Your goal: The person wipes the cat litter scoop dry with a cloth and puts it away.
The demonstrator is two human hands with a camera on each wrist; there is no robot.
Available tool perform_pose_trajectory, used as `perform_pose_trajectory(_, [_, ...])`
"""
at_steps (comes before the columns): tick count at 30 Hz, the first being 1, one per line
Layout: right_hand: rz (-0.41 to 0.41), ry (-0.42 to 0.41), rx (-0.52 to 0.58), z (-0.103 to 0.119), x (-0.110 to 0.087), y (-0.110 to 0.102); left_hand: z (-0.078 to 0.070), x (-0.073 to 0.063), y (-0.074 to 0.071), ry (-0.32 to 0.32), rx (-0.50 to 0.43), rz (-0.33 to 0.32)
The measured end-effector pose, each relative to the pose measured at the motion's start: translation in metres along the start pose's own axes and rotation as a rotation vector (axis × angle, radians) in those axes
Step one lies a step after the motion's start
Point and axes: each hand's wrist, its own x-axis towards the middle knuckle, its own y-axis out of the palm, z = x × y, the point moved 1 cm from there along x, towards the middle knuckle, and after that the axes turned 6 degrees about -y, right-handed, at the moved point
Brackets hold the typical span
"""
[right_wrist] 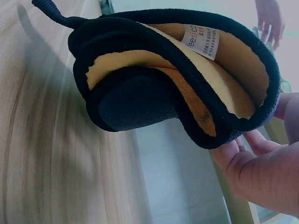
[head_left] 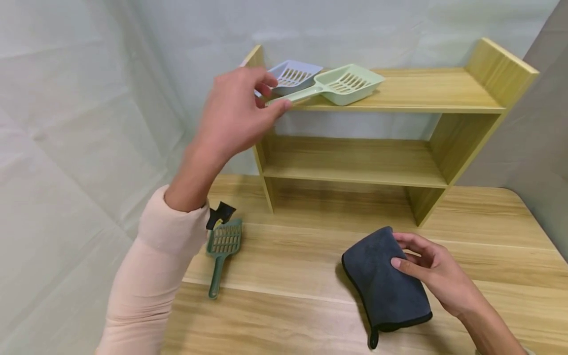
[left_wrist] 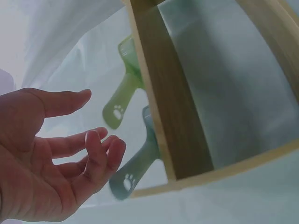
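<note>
My left hand (head_left: 237, 111) is at the handle end of a pale green litter scoop (head_left: 350, 84) on the top shelf. In the left wrist view the thumb and loosely bent fingers (left_wrist: 67, 103) stand apart from the green handle (left_wrist: 120, 105), holding nothing. A grey-blue litter scoop (head_left: 295, 75) lies beside it, its handle (left_wrist: 135, 170) also jutting past the shelf edge. On the table, my right hand (head_left: 437, 273) pinches a folded dark grey cloth (head_left: 383, 281) by its right side. The cloth's yellow inner face (right_wrist: 238, 84) and a white label show in the right wrist view.
A wooden shelf unit (head_left: 355, 180) stands at the back of the table (head_left: 284, 305). A dark green litter scoop (head_left: 224, 241) lies on the table at left, with a black object (head_left: 222, 214) behind it, partly hidden by my left sleeve. Pale sheeting (head_left: 66, 148) hangs around.
</note>
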Motion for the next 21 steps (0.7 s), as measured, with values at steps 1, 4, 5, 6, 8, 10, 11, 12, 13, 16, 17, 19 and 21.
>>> perform_pose_trajectory(1, [-0.002, -0.006, 0.002, 0.0, 0.0, 0.0, 0.002, -0.003, -0.002, 0.002, -0.006, -0.007])
perform_pose_trajectory(4, [-0.005, -0.011, 0.005, 0.0, 0.0, 0.001, 0.006, -0.012, -0.009, 0.008, -0.022, -0.043])
perform_pose_trajectory(5, [-0.005, -0.011, 0.003, 0.0, 0.0, 0.001, 0.008, -0.016, -0.012, 0.01, -0.027, -0.06])
perform_pose_trajectory(6, [-0.006, -0.012, 0.001, 0.0, 0.0, 0.001, 0.01, -0.02, -0.015, 0.014, -0.037, -0.078])
perform_pose_trajectory(8, [-0.008, -0.01, -0.009, 0.001, 0.0, 0.001, 0.014, -0.028, -0.019, 0.028, -0.063, -0.12])
perform_pose_trajectory(10, [-0.009, -0.004, -0.016, 0.001, 0.0, 0.001, 0.019, -0.036, -0.022, 0.04, -0.08, -0.157])
perform_pose_trajectory(11, [-0.008, 0.0, -0.019, 0.0, 0.0, 0.001, 0.022, -0.04, -0.023, 0.054, -0.085, -0.175])
perform_pose_trajectory(12, [-0.008, 0.003, -0.021, 0.0, 0.0, 0.001, 0.025, -0.044, -0.024, 0.068, -0.087, -0.188])
perform_pose_trajectory(13, [-0.007, 0.006, -0.022, 0.0, 0.0, 0.001, 0.029, -0.048, -0.024, 0.08, -0.08, -0.2])
perform_pose_trajectory(16, [-0.002, 0.009, -0.016, 0.0, 0.0, 0.001, 0.04, -0.06, -0.024, 0.108, -0.06, -0.22])
perform_pose_trajectory(17, [-0.002, 0.008, -0.016, 0.0, 0.0, 0.001, 0.043, -0.064, -0.023, 0.114, -0.058, -0.221])
perform_pose_trajectory(19, [-0.003, 0.007, -0.018, 0.0, 0.0, 0.001, 0.052, -0.072, -0.021, 0.115, -0.05, -0.218])
perform_pose_trajectory(21, [-0.003, 0.011, -0.02, 0.001, 0.0, 0.001, 0.06, -0.079, -0.018, 0.125, -0.053, -0.21])
